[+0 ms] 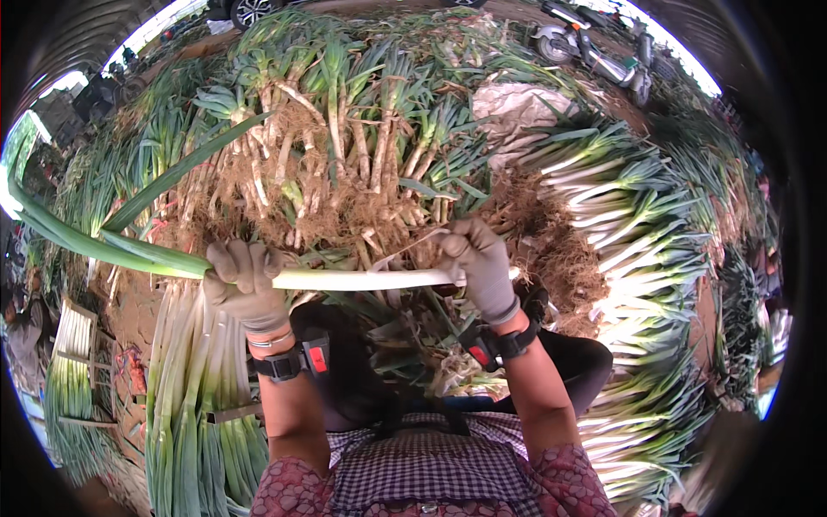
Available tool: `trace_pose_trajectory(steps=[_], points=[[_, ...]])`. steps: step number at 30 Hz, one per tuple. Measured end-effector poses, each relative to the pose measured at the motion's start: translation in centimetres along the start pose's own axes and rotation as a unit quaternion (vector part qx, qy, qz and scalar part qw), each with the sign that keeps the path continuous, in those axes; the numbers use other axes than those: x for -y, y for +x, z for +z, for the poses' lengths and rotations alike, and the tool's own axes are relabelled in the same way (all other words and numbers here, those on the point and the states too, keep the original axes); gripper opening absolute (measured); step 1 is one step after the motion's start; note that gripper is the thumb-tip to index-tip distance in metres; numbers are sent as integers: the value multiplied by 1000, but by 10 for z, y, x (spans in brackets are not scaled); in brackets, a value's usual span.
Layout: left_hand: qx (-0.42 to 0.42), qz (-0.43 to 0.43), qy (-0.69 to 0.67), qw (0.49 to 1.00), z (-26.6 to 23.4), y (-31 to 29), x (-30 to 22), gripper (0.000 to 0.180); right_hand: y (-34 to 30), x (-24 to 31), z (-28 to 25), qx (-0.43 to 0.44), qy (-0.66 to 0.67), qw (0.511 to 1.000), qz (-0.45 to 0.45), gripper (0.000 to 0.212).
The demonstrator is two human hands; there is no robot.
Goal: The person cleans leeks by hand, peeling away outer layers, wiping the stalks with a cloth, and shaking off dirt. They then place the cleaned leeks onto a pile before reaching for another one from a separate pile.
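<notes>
While both gloved hands grip one long white-stalked green leek [362, 279] held crosswise over the lap, left hand [245, 284] clamped mid-stalk, right hand [479, 263] at root end; cleaned leeks [637, 224] stacked right, big rooty unpeeled heap [345, 172] left in front.

Piled leeks [345, 146], parked scooter [594, 47]

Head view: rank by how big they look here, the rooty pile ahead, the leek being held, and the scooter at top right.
1. Rooty pile of uncleaned leeks, by far the widest.
2. Held leek, gripped by left hand and right hand.
3. Scooter, smallest, though it stands far off near the curved rim, so that says little about its true size.
</notes>
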State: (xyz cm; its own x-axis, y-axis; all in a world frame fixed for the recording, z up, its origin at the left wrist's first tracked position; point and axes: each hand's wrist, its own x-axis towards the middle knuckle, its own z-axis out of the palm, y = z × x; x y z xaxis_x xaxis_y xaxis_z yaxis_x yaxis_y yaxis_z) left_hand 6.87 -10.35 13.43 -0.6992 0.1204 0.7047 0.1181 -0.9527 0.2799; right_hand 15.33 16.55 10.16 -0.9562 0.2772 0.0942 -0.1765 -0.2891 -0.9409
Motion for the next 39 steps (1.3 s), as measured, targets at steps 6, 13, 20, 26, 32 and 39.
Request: trace_pose_trajectory(steps=[6, 13, 20, 26, 32, 39], points=[[-19, 18, -47, 999, -21, 1, -21, 27, -3, 30, -49, 56, -389, 909, -139, 24], [-105, 58, -44, 992, -40, -4, -49, 23, 0, 8, -116, -23, -684, 690, -234, 32], [-137, 67, -103, 983, -60, -15, -76, 21, 20, 9, -230, -300, -609, 734, -4, 22], [-370, 140, -62, 916, -72, -11, -60, 22, 16, 7, -116, 60, -147, 987, 31, 39], [-75, 22, -62, 995, -121, -39, -85, 20, 51, 20, -98, -92, 89, 992, 17, 29], [-319, 20, -5, 948, -147, -45, -90, 36, 23, -8, -123, 148, -711, 685, -56, 39]])
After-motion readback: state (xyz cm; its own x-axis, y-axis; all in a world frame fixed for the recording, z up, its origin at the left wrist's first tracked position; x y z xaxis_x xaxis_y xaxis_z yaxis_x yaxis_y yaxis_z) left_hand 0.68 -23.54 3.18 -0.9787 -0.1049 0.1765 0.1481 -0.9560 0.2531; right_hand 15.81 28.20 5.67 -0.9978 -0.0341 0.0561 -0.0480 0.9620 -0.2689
